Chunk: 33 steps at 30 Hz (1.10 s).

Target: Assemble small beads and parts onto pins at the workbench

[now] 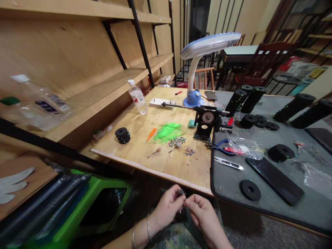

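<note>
Left hand [168, 204]: fingers gripping small dark object [181, 192]. Right hand [200, 209]: fingers pinched closed just beside, anything held indistinguishable.

A piece [181, 192] sits between the fingers [195, 198]. Ahead of them, on the surface [136, 140], lie beads [177, 141]; farther off, slightly right, a winder [203, 121], the lamp [192, 74] behind it. Ahead-left stand discs [123, 138], then a bottle [138, 97]. Right of the fingers, on the mat [230, 181], lie a ring [244, 191] and, beyond it, a phone [275, 180]
</note>
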Motion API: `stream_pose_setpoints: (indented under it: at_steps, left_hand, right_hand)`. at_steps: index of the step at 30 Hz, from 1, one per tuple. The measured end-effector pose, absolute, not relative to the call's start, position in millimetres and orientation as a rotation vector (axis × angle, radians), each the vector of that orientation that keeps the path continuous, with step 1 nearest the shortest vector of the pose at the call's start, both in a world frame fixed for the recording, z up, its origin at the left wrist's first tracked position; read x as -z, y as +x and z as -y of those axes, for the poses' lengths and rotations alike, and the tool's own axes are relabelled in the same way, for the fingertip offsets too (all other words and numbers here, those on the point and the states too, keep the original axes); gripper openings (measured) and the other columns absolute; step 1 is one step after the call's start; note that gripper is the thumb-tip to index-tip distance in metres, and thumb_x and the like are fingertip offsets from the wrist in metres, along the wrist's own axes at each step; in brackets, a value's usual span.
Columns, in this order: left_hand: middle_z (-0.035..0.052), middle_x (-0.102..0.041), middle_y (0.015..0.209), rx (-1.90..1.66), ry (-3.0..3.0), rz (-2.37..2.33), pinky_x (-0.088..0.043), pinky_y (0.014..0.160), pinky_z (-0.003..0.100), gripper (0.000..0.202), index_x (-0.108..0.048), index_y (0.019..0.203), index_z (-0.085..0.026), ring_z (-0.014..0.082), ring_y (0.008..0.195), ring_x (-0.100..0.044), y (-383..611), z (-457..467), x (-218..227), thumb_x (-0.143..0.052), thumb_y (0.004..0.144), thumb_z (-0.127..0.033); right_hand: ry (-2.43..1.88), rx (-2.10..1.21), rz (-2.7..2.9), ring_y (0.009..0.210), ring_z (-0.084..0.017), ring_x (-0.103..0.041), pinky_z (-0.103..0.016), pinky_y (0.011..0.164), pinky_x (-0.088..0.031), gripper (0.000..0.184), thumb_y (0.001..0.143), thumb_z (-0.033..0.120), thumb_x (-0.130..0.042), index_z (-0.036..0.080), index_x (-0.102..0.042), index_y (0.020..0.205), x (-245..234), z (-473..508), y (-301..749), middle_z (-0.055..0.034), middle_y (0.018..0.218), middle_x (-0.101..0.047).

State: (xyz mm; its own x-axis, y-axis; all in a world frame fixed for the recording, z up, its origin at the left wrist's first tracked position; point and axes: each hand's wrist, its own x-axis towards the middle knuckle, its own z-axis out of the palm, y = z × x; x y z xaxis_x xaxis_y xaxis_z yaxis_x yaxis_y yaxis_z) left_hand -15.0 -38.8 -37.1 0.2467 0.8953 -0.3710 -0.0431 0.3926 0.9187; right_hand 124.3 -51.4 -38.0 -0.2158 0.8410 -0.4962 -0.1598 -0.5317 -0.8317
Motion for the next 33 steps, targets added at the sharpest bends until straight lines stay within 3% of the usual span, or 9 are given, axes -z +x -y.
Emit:
stream_pose_setpoints:
  at_steps: [23,29,33]
  left_hand:
    - [-0.0041,-0.050,0.063,-0.773,1.076,-1.047,-0.040,0.059,0.024,0.022,-0.046,0.075,-0.019,0.0115,0.060,-0.049,-20.8,33.9,23.4,-0.060,0.080,-0.035]
    - [-0.0018,-0.051,0.067,-0.749,1.264,-1.101,-0.038,0.061,0.024,0.013,-0.049,0.076,-0.018,0.0131,0.063,-0.048,-26.8,34.1,21.7,-0.054,0.083,-0.027]
    - [-0.0029,-0.046,0.065,-0.729,1.422,-1.155,-0.033,0.057,0.023,0.012,-0.050,0.073,-0.018,0.0120,0.060,-0.040,-30.5,33.1,16.1,-0.054,0.083,-0.025]
  right_hand:
    - [-1.162,-2.041,0.713,0.028,-0.002,-0.014,-0.020,0.035,-0.005,0.040,0.065,0.052,-0.072,0.016,-0.056,0.062,38.4,49.1,124.6,0.0141,0.029,-0.032]
    - [-1.180,-2.014,0.721,0.029,-0.002,-0.014,-0.019,0.035,-0.006,0.042,0.065,0.056,-0.071,0.017,-0.053,0.063,41.4,49.3,125.1,0.0146,0.029,-0.032]
    - [-1.266,-1.914,0.848,0.029,-0.003,-0.017,-0.019,0.037,-0.007,0.043,0.068,0.058,-0.067,0.018,-0.051,0.063,40.2,47.4,127.1,0.0134,0.029,-0.035]
